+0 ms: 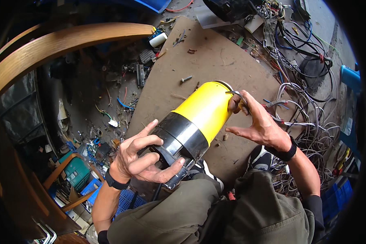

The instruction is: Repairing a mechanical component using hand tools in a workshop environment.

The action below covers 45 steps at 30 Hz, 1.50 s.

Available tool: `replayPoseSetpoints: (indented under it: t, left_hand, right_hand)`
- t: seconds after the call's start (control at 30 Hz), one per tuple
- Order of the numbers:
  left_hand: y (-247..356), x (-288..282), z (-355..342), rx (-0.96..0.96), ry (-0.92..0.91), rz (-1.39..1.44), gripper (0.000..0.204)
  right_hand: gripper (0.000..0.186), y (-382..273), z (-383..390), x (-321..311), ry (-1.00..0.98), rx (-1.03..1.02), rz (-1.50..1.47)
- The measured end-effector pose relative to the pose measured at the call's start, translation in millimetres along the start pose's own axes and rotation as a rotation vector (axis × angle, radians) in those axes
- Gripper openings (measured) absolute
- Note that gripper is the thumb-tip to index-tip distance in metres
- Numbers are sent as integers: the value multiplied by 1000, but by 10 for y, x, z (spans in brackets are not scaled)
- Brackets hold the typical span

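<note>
A yellow and black cylinder-shaped housing [205,110] lies tilted above my knees, its yellow end pointing away to the right. My left hand [144,156] grips the black near end, fingers bent over it and thumb along a black projecting part [177,173]. At the yellow far end is my right hand [262,122], its thumb stretched out apart from the fingers. A thin dark strip [236,94] runs from the yellow rim into the curled fingers of that hand. The inside of the housing's far end is hidden from here.
Under the housing lies a brown board [215,57] with a bolt [186,79] on it. Tangled cables [309,118] spread to the right. A curved wooden piece [77,38] arches at the upper left, above scattered scraps. A blue perforated basket [128,201] stands by my left forearm.
</note>
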<state>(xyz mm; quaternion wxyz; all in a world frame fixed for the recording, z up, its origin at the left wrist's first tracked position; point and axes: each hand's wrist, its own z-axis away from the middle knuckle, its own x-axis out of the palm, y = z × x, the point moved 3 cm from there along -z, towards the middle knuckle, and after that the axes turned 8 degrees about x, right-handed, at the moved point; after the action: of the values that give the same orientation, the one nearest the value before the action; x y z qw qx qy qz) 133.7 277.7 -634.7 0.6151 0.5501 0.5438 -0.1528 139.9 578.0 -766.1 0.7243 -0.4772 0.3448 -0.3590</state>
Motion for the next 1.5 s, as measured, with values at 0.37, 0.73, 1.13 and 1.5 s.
replayPoseSetpoints:
  t: [0.37,0.73,1.13,1.5]
  left_hand:
    - [-388,-136,-227,-108,96,154,59]
    - [-681,-159,-418,-657,265,468,59]
    - [-784,-204,-788,-961,240,406,57]
    - [-764,-61,-1112,-818,101,265,63]
  right_hand:
    - [48,-102,-48,-65,65,-6,-68]
    - [60,-42,-107,-133,160,-165,-209]
    - [31,-86,-128,-197,236,-143,-329]
    - [34,-405,246,-455,252,117,-325]
